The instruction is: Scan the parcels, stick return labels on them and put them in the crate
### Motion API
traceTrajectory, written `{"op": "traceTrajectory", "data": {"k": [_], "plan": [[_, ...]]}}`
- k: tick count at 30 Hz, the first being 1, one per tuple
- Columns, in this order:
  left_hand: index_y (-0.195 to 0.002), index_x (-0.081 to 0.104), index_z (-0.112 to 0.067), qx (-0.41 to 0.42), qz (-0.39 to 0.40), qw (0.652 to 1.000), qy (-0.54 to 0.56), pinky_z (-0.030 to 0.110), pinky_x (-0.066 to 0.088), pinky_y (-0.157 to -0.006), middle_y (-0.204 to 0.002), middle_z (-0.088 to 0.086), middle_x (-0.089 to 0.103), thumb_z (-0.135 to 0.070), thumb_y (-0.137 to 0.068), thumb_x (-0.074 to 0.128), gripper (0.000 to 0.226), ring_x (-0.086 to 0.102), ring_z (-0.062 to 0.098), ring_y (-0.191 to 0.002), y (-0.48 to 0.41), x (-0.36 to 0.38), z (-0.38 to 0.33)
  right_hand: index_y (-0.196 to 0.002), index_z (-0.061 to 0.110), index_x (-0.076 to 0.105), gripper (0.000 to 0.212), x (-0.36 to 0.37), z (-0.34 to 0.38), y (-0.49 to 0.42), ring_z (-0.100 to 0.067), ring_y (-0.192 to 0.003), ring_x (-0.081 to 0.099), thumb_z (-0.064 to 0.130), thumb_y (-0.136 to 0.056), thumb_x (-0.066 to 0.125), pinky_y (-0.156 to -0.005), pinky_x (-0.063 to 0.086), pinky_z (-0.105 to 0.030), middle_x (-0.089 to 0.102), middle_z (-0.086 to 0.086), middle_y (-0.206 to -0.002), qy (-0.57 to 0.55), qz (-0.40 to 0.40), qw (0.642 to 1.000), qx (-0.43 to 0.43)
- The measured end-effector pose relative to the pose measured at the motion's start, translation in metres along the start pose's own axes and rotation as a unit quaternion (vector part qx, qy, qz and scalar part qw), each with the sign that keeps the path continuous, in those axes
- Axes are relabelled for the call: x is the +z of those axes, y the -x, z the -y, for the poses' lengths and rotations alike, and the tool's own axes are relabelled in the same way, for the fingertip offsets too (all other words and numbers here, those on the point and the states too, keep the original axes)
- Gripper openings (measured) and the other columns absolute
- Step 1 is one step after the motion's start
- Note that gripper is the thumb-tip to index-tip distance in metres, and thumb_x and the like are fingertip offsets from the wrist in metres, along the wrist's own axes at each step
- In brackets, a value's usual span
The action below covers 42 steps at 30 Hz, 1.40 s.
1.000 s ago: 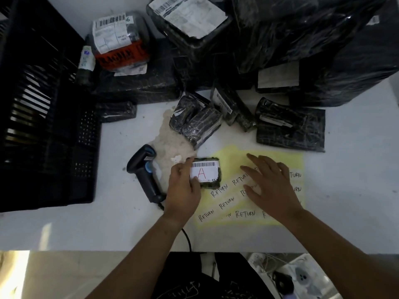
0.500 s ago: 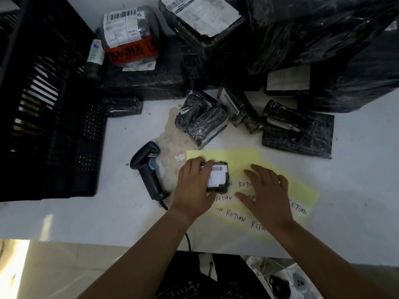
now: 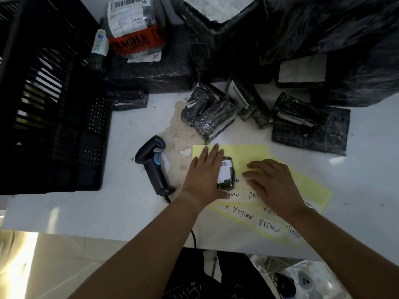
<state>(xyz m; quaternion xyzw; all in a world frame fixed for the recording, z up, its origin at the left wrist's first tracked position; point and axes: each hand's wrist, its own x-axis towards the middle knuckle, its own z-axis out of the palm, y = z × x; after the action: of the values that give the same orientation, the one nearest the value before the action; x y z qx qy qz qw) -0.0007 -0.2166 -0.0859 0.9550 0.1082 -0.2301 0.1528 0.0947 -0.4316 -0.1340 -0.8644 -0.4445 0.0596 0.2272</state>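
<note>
A small black-wrapped parcel with a white barcode label lies on the yellow sheet of handwritten RETURN labels. My left hand lies flat against the parcel's left side, fingers straight and pointing away from me, thumb along its near end. My right hand rests palm down on the label sheet just right of the parcel, fingers spread and covering some labels. A black and blue barcode scanner lies on the white table left of my left hand. The black plastic crate stands at the left.
Several black-wrapped parcels lie behind the sheet, two small ones nearest and a flat one to the right. Larger parcels are stacked at the back, one with red FRAGILE tape. The scanner's cable drops over the table's near edge.
The small parcel has turned from crosswise to lengthwise on the sheet. My left hand's fingers went from curled on it to straight beside it. The yellow sheet has swung round under my right hand.
</note>
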Motion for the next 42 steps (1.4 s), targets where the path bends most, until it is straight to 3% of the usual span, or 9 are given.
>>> {"op": "traceTrajectory", "data": {"k": [4,11,16,25,38,42], "plan": [[-0.161,0.006,-0.020,0.000,-0.006,1.000,0.005,0.046,0.009,-0.126,-0.169,-0.002,-0.012,-0.065,-0.071,0.079,0.125,-0.010,0.024,-0.156,-0.001,0.001,0.000,-0.104,0.028,0.075,0.025,0.001,-0.002,-0.001,-0.020,-0.107,0.057,0.032,-0.094,0.053,-0.089,0.039,-0.035,0.068,0.011,-0.112,-0.015,-0.010,1.000,-0.013],[-0.162,0.006,-0.021,-0.003,-0.006,1.000,0.006,0.045,0.010,-0.126,-0.169,-0.002,-0.013,-0.065,-0.071,0.079,0.125,-0.011,0.023,-0.156,-0.001,0.001,0.000,-0.097,0.027,0.075,0.025,0.003,0.000,-0.005,-0.019,-0.096,0.059,0.032,-0.095,0.051,-0.081,0.043,-0.039,0.068,0.012,-0.103,-0.033,-0.012,0.999,-0.004],[-0.161,0.007,-0.021,-0.002,-0.009,1.000,0.008,0.045,0.012,-0.126,-0.169,-0.002,-0.011,-0.065,-0.070,0.080,0.125,-0.010,0.023,-0.156,-0.001,0.001,0.000,-0.093,0.028,0.070,0.016,0.004,0.002,-0.008,-0.016,-0.086,0.054,0.028,-0.093,0.054,-0.078,0.037,-0.037,0.063,0.013,-0.096,-0.034,0.003,0.999,0.007],[-0.161,0.008,-0.020,-0.001,-0.008,1.000,0.002,0.046,0.013,-0.126,-0.169,-0.001,-0.012,-0.067,-0.070,0.078,0.124,-0.009,0.023,-0.156,-0.001,0.000,0.000,-0.101,0.022,0.074,0.023,0.007,-0.003,-0.003,-0.020,-0.085,0.058,0.030,-0.094,0.054,-0.079,0.042,-0.038,0.067,0.005,-0.100,-0.046,-0.032,0.998,-0.007],[-0.161,0.010,-0.020,0.003,-0.014,1.000,0.002,0.046,0.015,-0.125,-0.170,-0.001,-0.009,-0.068,-0.069,0.079,0.124,-0.008,0.024,-0.156,0.000,0.002,0.001,-0.093,0.023,0.070,0.009,0.009,-0.001,-0.004,-0.020,-0.079,0.054,0.019,-0.092,0.062,-0.075,0.038,-0.039,0.066,0.009,-0.096,-0.041,-0.036,0.998,-0.026],[-0.161,0.008,-0.020,0.003,-0.010,1.000,-0.002,0.046,0.014,-0.126,-0.169,-0.001,-0.011,-0.068,-0.069,0.078,0.125,-0.008,0.023,-0.156,-0.001,0.001,0.001,-0.104,0.022,0.073,0.017,0.010,-0.002,-0.003,-0.020,-0.080,0.055,0.021,-0.091,0.062,-0.076,0.039,-0.038,0.066,0.006,-0.101,-0.040,-0.043,0.998,-0.022]]}}
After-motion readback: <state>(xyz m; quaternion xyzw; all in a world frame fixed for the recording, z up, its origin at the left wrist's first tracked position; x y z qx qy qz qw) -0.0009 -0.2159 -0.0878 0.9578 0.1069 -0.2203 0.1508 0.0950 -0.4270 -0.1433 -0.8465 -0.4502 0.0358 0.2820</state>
